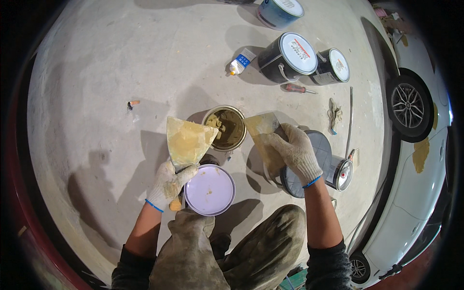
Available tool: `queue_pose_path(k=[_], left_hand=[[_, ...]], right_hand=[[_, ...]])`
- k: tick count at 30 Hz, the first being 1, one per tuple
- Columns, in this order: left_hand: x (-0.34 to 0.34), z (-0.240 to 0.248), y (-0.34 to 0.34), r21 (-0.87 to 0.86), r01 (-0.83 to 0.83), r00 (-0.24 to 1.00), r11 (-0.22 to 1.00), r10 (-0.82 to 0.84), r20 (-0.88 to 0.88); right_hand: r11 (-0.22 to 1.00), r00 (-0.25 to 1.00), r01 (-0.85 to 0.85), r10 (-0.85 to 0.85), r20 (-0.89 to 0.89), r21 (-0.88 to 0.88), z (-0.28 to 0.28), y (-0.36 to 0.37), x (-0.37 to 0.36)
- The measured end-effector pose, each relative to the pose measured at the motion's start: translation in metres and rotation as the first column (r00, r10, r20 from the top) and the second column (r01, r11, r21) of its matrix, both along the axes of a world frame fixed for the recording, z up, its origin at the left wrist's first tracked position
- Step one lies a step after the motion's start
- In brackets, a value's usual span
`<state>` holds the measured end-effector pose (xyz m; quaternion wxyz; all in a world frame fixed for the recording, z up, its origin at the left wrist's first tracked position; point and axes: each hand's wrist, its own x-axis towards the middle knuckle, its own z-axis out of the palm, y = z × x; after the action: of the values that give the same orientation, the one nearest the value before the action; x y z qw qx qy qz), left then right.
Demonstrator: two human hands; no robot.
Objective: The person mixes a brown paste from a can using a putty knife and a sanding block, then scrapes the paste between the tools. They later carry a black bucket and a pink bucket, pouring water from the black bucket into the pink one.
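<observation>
My left hand, in a white knit glove with a blue cuff, is closed round a putty knife. Its wide blade is coated with yellowish putty, and a wooden handle end shows below the glove. My gloved right hand grips the edge of a flat rectangular scraper, also smeared with putty. Between the two blades and slightly beyond them stands an open can with putty inside. A round lilac lid with a few putty specks lies close beside my left hand; what it rests on is mostly hidden.
Under my right forearm sits a dark round-topped container, beside a small tin. Farther off are black lidded buckets, a blue can, a tube and a screwdriver. A white car with putty patches stands right.
</observation>
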<state>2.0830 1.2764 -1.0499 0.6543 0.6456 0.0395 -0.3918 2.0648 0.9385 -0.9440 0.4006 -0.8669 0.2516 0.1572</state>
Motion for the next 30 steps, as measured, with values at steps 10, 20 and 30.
queue_pose_path(k=[10, 20, 30], left_hand=[[0.065, -0.011, -0.09, 0.191, -0.07, 0.93, 0.979, -0.005, 0.367], [0.093, -0.022, -0.106, 0.488, -0.242, 0.744, 0.838, -0.162, 0.648], [0.073, -0.056, -0.085, -0.221, -0.7, 0.691, 0.679, 0.568, -0.447]], right_hand=[[0.49, 0.626, 0.535, -0.777, 0.066, 0.688, -0.057, 0.029, -0.058], [0.45, 0.534, 0.551, -0.837, 0.118, 0.703, -0.095, 0.061, -0.064], [0.971, 0.826, 0.155, -0.227, 0.516, 0.18, -0.112, 0.109, -0.002]])
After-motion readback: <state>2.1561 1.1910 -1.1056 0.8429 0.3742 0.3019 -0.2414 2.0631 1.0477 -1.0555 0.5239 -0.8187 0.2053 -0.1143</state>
